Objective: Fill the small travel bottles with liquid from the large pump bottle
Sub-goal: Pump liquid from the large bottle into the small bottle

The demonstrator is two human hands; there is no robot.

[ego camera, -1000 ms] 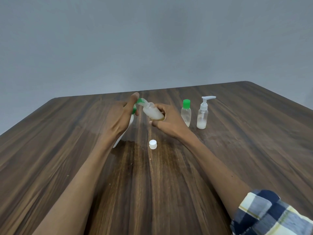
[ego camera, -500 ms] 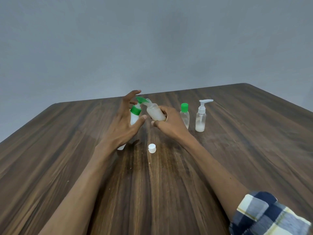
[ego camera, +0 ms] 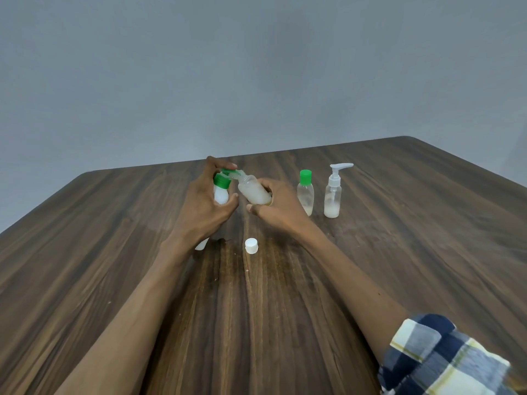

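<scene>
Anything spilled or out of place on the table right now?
No clear spill. A loose white cap lies on the table near the left hand, off its bottle. The right hand holds the small bottle tilted against the pump nozzle, as filling needs.

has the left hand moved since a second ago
Yes. The left hand has drawn back off the pump bottle, uncovering its green collar, then reached to the pump head; the loose white cap marks the fixed spot.
</scene>
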